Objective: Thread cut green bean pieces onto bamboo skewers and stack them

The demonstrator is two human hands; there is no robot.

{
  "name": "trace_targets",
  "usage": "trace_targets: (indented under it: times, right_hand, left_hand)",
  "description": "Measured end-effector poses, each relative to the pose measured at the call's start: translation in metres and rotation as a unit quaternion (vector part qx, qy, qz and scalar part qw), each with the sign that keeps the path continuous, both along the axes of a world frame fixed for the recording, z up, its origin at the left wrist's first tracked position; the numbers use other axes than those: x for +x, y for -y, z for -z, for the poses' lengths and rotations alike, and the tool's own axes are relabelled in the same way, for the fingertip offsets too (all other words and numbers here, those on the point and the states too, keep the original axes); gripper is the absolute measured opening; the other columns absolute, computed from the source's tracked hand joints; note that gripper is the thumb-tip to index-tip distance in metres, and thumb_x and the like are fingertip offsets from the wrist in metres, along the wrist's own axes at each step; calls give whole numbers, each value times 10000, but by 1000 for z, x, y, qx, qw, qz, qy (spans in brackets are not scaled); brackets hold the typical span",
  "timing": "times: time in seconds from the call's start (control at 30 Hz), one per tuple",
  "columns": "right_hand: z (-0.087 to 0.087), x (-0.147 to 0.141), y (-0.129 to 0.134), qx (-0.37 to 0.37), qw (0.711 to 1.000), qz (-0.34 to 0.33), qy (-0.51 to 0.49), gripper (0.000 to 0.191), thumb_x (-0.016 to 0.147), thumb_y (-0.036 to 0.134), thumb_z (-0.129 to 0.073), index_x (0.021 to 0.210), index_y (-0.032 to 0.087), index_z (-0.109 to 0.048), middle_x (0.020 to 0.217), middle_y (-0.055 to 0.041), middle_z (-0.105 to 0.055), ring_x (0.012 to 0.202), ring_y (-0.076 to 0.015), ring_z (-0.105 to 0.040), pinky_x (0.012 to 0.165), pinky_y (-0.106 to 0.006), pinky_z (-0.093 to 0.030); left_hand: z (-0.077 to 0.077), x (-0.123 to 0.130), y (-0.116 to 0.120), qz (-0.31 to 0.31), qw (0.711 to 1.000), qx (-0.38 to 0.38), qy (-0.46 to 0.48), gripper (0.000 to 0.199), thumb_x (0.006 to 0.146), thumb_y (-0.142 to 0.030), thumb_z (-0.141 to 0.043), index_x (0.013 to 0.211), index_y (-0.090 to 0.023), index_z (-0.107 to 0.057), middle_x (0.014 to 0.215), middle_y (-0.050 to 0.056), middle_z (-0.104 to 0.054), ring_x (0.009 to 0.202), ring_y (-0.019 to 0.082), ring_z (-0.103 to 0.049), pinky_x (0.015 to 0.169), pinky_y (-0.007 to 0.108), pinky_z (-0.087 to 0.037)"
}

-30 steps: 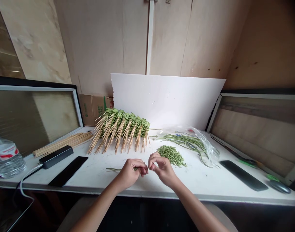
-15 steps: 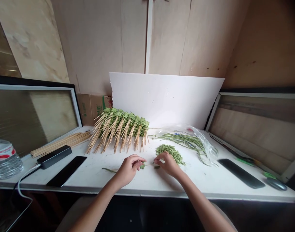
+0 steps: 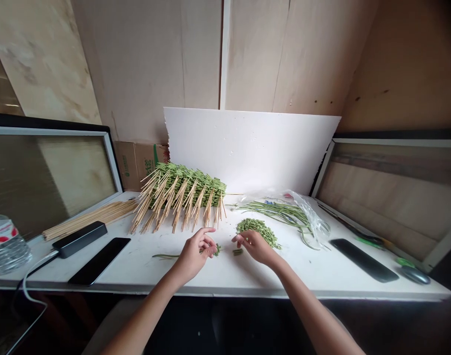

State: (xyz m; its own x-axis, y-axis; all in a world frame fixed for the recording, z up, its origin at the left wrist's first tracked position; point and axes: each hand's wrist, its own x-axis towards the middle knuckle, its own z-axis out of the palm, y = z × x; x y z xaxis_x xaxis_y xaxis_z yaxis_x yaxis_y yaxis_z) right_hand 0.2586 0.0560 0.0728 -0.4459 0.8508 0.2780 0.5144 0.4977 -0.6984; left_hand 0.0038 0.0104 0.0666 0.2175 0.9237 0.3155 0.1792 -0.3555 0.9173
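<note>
My left hand [image 3: 196, 250] is over the front middle of the table with its index finger stretched out and the others loosely curled, apart from each other. Small green stem pieces [image 3: 217, 250] show beside and behind its fingertips. A long green stem [image 3: 164, 256] lies to its left, partly hidden by the hand. My right hand [image 3: 254, 245] has thumb and index finger closed together; anything between them is too small to make out. Below its fingertips lie a few cut pieces [image 3: 238, 252]. Just behind it rises a heap of short cut green stems [image 3: 260, 228].
A stack of skewers threaded with green pieces [image 3: 188, 190] stands at the back left, near loose bare skewers [image 3: 92, 219]. Whole stems [image 3: 273, 211] lie by a clear plastic bag [image 3: 314, 219]. Left are a phone [image 3: 99, 260], black box [image 3: 80, 238] and water bottle [image 3: 5, 246]; right, a dark slab [image 3: 363, 260].
The fingers of my left hand have loosened and spread from a closed pinch. My right hand has shifted slightly, leaving the cut pieces beneath it more visible. The view has moved slightly.
</note>
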Motion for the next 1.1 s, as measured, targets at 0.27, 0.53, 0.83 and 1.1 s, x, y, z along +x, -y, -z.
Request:
trace_targets:
  times: [0.27,0.53,0.83,1.1]
  right_hand:
    - [-13,-36,26,-42,981,-113,-150,384,850,553,-773,1024,212,-793,944,-77,-798,886,-234,-736,778,-334,-550]
    - [-14,-31,23,5,987,-50,-154,277,936,478,-701,961,215,-783,938,-68,-782,855,-215,-719,728,-318,-542]
    - [-12,-41,31,160,983,-46,-83,137,928,386,-741,968,257,-763,911,-57,-729,883,-233,-622,774,-370,-491]
    - [-4,-47,33,222,970,-45,-91,194,985,128,-576,888,232,-708,846,-64,-671,895,-248,-539,806,-387,-454]
  left_hand:
    - [-5,6,5,3,1000,-8,18,502,866,-308,-746,1303,-180,-536,829,18,-715,740,192,-724,790,358,-571]
    - [-8,2,4,-28,999,-18,-37,221,851,-345,-748,960,-153,-744,871,93,-780,747,224,-736,724,344,-577]
    - [-13,5,8,-54,997,33,-55,168,861,-313,-723,901,-167,-797,845,81,-787,748,216,-723,722,308,-561]
    - [-9,9,10,-30,997,34,-67,166,857,-278,-693,816,-170,-812,768,74,-758,744,217,-696,724,312,-533]
